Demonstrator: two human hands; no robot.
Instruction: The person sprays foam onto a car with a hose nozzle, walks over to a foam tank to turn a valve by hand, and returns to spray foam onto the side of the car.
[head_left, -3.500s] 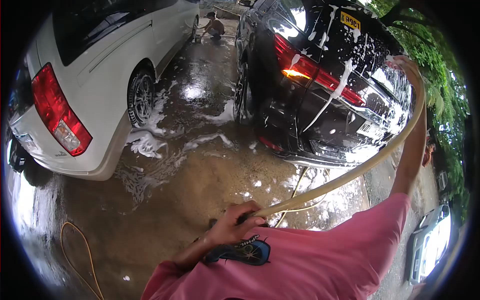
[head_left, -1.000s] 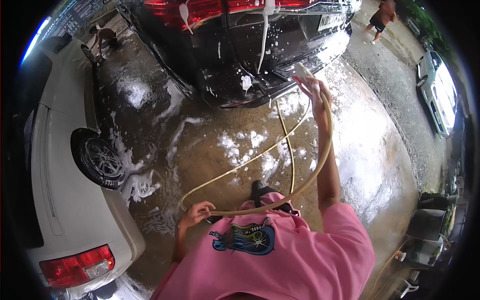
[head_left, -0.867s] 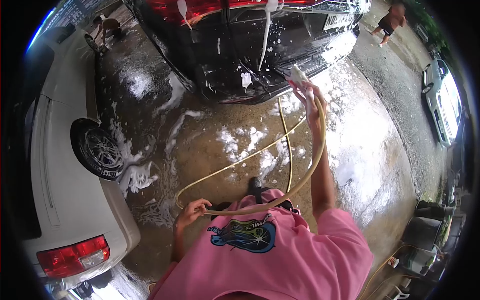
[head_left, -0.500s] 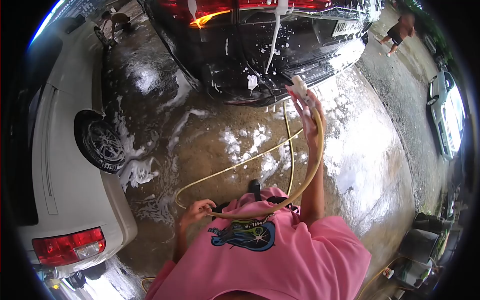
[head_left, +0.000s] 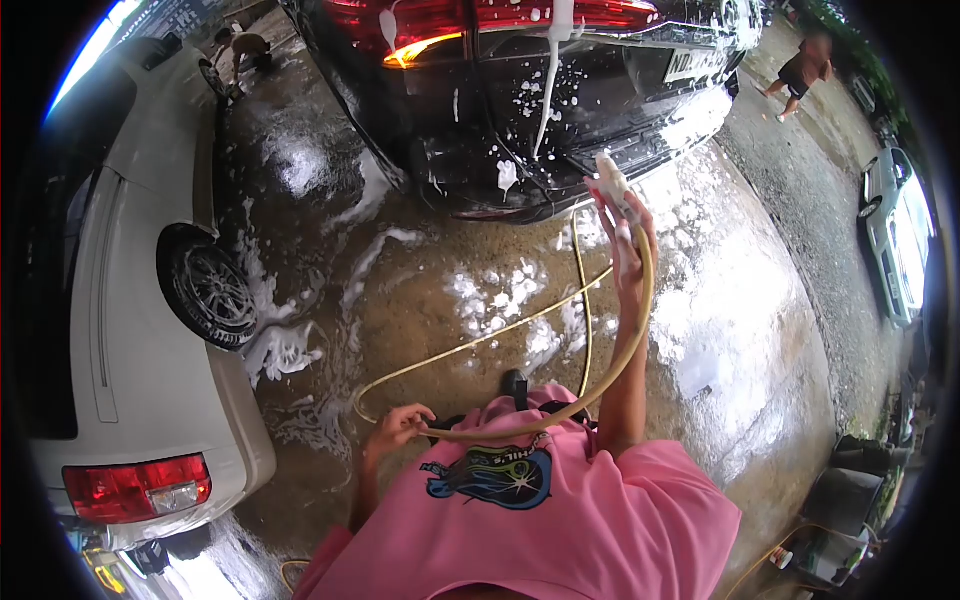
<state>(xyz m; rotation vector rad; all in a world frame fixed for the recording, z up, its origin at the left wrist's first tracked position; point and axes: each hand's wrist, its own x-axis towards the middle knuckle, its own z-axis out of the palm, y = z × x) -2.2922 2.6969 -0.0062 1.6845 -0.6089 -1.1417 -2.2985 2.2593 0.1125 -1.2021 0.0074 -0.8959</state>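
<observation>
My right hand (head_left: 626, 240) is raised behind a dark car (head_left: 445, 130), its fingers closed around a foam-covered nozzle (head_left: 612, 178) on the end of a yellow hose (head_left: 636, 335). White foam also coats parts of that hand. From there the hose curves down across my pink shirt to my left hand (head_left: 398, 428), whose curled fingers grip it near my waist. Beyond that hand the hose loops out over the wet floor toward the car. Streaks and blobs of foam run down the car's rear below its lit red tail light (head_left: 500, 15).
A pale van (head_left: 150, 370) stands close on my left, foam lying by its wheel (head_left: 208, 288). One person (head_left: 245, 48) crouches at the far left; another (head_left: 803, 70) is at the upper right. A parked car (head_left: 893, 230) and dark bins (head_left: 840, 498) line the right side.
My right hand has shifted slightly right relative to the car, and the nozzle points more upright. The left hand keeps its grip near my waist. The view has moved a little.
</observation>
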